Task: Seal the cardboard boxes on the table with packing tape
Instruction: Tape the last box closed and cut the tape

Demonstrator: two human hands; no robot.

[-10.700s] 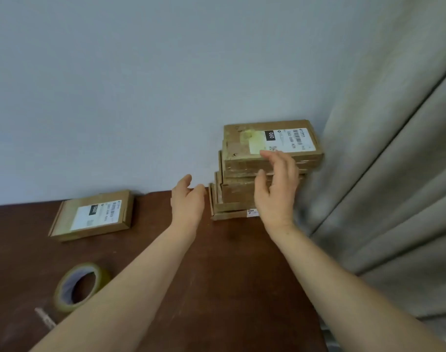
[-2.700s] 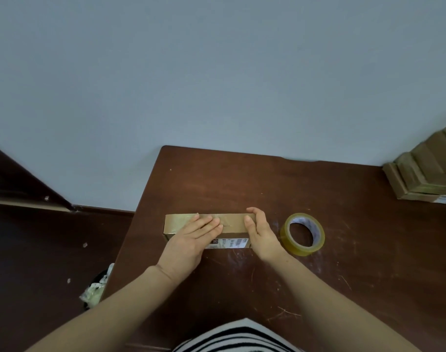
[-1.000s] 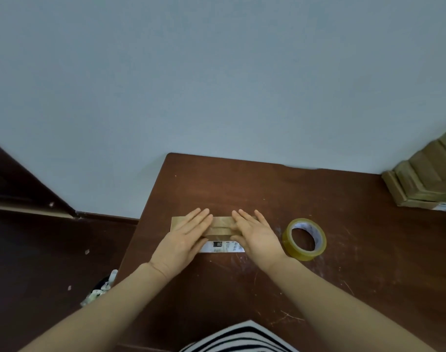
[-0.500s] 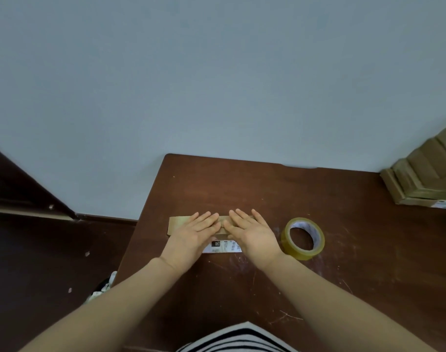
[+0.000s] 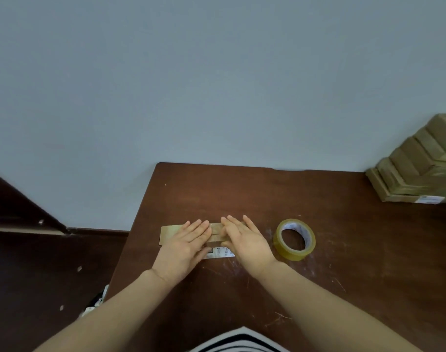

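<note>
**Both palms flat on a small box near the table's left edge**

Head view: a flat cardboard box (image 5: pixel 169 234) lies closed on the dark brown table (image 5: pixel 343 262), close to its left edge. The left hand (image 5: pixel 185 246) and right hand (image 5: pixel 244 240) rest on its lid with fingers spread flat — neither grips anything. A white label (image 5: pixel 220 252) shows at the box's near side between the hands. What the box holds cannot be seen.

Just right of the right hand sits a tape roll (image 5: pixel 294 239), apart from the box. At the far right a stack of boxes (image 5: pixel 414 171) stands against the pale wall (image 5: pixel 216 85).

The tabletop is scuffed — bare wood lies open between the tape roll and the stack. Left of the table the dark floor (image 5: pixel 39 275) drops away.
</note>
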